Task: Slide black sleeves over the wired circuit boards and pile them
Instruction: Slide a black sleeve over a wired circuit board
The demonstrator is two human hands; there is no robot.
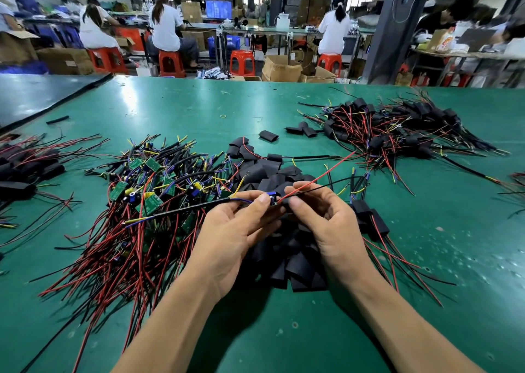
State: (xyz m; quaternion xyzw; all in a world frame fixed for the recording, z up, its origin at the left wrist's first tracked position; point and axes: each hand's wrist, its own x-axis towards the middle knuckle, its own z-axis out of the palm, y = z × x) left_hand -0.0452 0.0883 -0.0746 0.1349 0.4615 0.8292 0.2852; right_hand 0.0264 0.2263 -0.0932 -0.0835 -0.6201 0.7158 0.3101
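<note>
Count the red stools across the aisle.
4: a stool at left, a second beside it, an empty third at centre, a fourth right of centre. Blurred red shapes at far right may be more.

1. Open smooth green tabletop [176, 108] at far centre and along near edge.
2. Blocked left of centre by tangled heap of red-and-black-wired green circuit boards [136, 202].
3. Blocked at centre by heap of flat black sleeves [287, 262].
4. Far right taken by pile of black-sleeved wired boards [397, 128].
</note>
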